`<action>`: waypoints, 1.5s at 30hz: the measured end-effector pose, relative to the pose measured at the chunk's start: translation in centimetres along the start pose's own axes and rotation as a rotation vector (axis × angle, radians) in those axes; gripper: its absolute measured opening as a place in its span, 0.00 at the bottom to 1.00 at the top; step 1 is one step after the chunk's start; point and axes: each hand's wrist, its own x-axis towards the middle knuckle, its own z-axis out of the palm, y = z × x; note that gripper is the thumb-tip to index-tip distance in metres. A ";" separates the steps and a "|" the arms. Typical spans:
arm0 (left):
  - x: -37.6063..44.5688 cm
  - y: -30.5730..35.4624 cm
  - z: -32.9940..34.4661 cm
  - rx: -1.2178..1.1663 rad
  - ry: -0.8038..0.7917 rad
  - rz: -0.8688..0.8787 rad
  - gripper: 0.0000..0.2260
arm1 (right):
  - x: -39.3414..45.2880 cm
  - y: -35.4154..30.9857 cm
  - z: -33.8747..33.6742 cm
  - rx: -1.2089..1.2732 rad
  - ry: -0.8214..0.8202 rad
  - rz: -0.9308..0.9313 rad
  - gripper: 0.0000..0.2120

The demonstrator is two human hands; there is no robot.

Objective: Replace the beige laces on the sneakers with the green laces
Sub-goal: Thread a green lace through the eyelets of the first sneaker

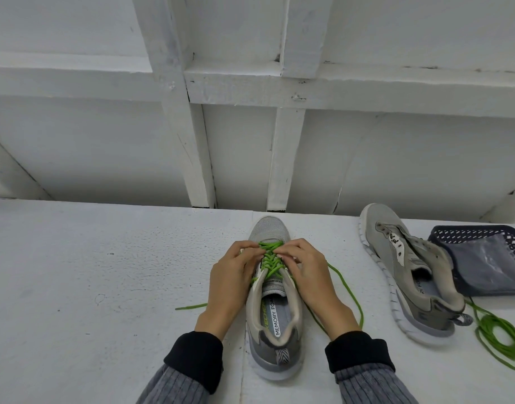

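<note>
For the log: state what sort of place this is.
Probably a workshop or shed bench, though uncertain: a rough white-painted work surface against a white-painted timber-framed wall, with a dark plastic basket beside the unlaced sneaker.

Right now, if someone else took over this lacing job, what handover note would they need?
Left hand and right hand: fingers curled on the green lace across the near sneaker, which stands on the white surface.
Done: the near sneaker is laced green most of the way up; both lace ends trail loose on either side.
Left: finish and tie it. The second sneaker lies tipped to the right with no lace; its coiled green lace waits beside its heel. A dark mesh basket sits behind. Beige laces are not visible.
</note>
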 end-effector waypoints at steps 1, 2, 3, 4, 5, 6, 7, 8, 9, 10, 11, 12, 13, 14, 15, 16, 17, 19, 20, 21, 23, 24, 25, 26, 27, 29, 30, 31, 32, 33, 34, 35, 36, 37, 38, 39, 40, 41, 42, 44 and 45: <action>0.0 0.1 0.0 0.023 -0.003 0.020 0.05 | 0.0 0.0 0.0 -0.024 0.002 -0.023 0.08; 0.0 0.1 -0.1 0.054 -0.008 0.033 0.04 | 0.0 0.0 0.0 -0.052 0.005 -0.051 0.08; 0.1 0.1 -0.1 0.085 -0.016 0.034 0.04 | 0.0 0.0 0.0 -0.084 0.005 -0.081 0.07; 0.0 0.1 -0.1 0.110 -0.026 0.023 0.04 | 0.0 -0.1 0.0 -0.115 0.006 -0.107 0.07; 0.0 0.1 -0.2 0.122 -0.031 0.009 0.05 | -0.1 -0.1 0.0 -0.142 0.010 -0.126 0.06; -0.1 0.2 -0.1 0.128 -0.028 -0.001 0.06 | -0.2 -0.1 0.0 -0.160 0.018 -0.136 0.05; -0.2 0.4 -0.1 0.131 -0.015 -0.003 0.07 | -0.3 -0.2 0.0 -0.170 0.030 -0.139 0.06; -0.4 0.5 0.0 0.134 0.000 -0.002 0.08 | -0.4 -0.2 0.0 -0.167 0.043 -0.135 0.06; -0.4 0.6 0.0 0.131 0.012 -0.003 0.10 | -0.5 -0.2 0.0 -0.151 0.047 -0.121 0.06; -0.5 0.6 0.0 0.120 0.016 -0.013 0.11 | -0.5 -0.2 0.0 -0.118 0.042 -0.098 0.05; -0.5 0.4 0.0 0.098 0.014 -0.031 0.12 | -0.5 -0.2 -0.1 -0.072 0.031 -0.070 0.04; -0.5 0.2 -0.1 0.068 0.007 -0.050 0.10 | -0.4 -0.3 -0.2 -0.018 0.020 -0.041 0.04; -0.5 0.0 -0.1 0.035 -0.002 -0.066 0.08 | -0.4 -0.3 -0.3 0.037 0.010 -0.012 0.05; -0.5 -0.1 -0.2 0.004 -0.009 -0.077 0.07 | -0.4 -0.3 -0.4 0.093 0.002 0.021 0.06; -0.6 -0.2 -0.2 -0.025 -0.007 -0.083 0.06 | -0.4 -0.2 -0.4 0.143 0.002 0.055 0.07; -0.6 -0.2 -0.2 -0.049 0.002 -0.086 0.05 | -0.3 -0.2 -0.3 0.180 0.010 0.083 0.07; -0.6 -0.1 -0.2 -0.065 0.016 -0.089 0.05 | -0.3 -0.2 -0.2 0.194 0.025 0.101 0.07; -0.5 0.2 0.0 -0.060 0.033 -0.098 0.04 | -0.4 -0.2 0.2 0.148 0.067 0.101 0.06; -0.5 0.4 0.0 -0.050 0.038 -0.105 0.04 | -0.5 -0.2 0.4 0.098 0.098 0.081 0.06; -0.6 0.6 0.1 -0.042 0.046 -0.109 0.04 | -0.7 -0.3 0.6 0.047 0.135 0.055 0.06; -0.9 0.8 0.2 -0.044 0.076 -0.102 0.04 | -1.1 -0.3 0.9 -0.013 0.210 0.018 0.06; -1.0 0.9 0.2 -0.054 0.093 -0.093 0.05 | -1.2 -0.3 0.9 -0.020 0.232 0.012 0.06; -1.1 0.9 0.2 -0.077 0.102 -0.090 0.05 | -1.2 -0.3 0.9 -0.012 0.239 0.019 0.06; -1.0 1.0 0.2 -0.118 0.108 -0.108 0.04 | -1.2 -0.5 0.8 0.014 0.236 0.039 0.05; -0.8 1.1 0.1 -0.175 0.115 -0.155 0.03 | -1.1 -0.7 0.6 0.055 0.227 0.072 0.05; -0.3 1.3 -0.5 -0.269 0.119 -0.294 0.05 | -0.9 -1.5 0.1 0.149 0.196 0.142 0.05; 0.0 1.5 -0.8 -0.273 0.095 -0.332 0.07 | -0.7 -1.7 -0.2 0.172 0.167 0.154 0.06; 0.3 1.5 -1.1 -0.259 0.050 -0.333 0.08 | -0.6 -1.9 -0.6 0.170 0.123 0.144 0.07; 0.5 1.6 -1.4 -0.252 -0.004 -0.306 0.07 | -0.5 -1.9 -0.9 0.156 0.067 0.124 0.08; 0.6 1.6 -1.7 -0.254 -0.062 -0.262 0.07 | -0.3 -1.8 -1.2 0.139 0.004 0.104 0.09; 0.6 1.5 -2.0 -0.256 -0.115 -0.211 0.07 | -0.2 -1.6 -1.5 0.117 -0.055 0.093 0.08; 0.7 1.4 -2.2 -0.246 -0.155 -0.164 0.08 | -0.1 -1.6 -1.7 0.086 -0.098 0.086 0.08; 0.9 1.1 -2.4 -0.224 -0.185 -0.126 0.08 | 0.0 -1.5 -1.8 0.049 -0.119 0.077 0.08; 0.9 1.0 -2.6 -0.195 -0.209 -0.096 0.07 | 0.0 -1.5 -1.8 0.011 -0.123 0.057 0.08; 1.0 0.8 -2.7 -0.167 -0.228 -0.073 0.06 | 0.0 -1.5 -1.7 -0.025 -0.123 0.027 0.08; 1.0 0.8 -2.7 -0.145 -0.244 -0.056 0.05 | 0.0 -1.6 -1.7 -0.054 -0.125 -0.006 0.07; 1.0 0.9 -2.7 -0.131 -0.257 -0.046 0.05 | -0.1 -1.7 -1.6 -0.081 -0.131 -0.035 0.07; 1.0 1.0 -2.7 -0.119 -0.268 -0.038 0.04 | -0.2 -1.8 -1.5 -0.109 -0.137 -0.063 0.07; 1.0 1.1 -2.7 -0.106 -0.276 -0.031 0.04 | -0.3 -1.9 -1.4 -0.138 -0.140 -0.089 0.07; 1.1 1.3 -2.8 -0.071 -0.289 -0.012 0.05 | -0.5 -2.0 -1.5 -0.195 -0.143 -0.127 0.06; 1.0 1.3 -2.9 -0.052 -0.291 -0.001 0.05 | -0.6 -2.1 -1.5 -0.220 -0.143 -0.129 0.06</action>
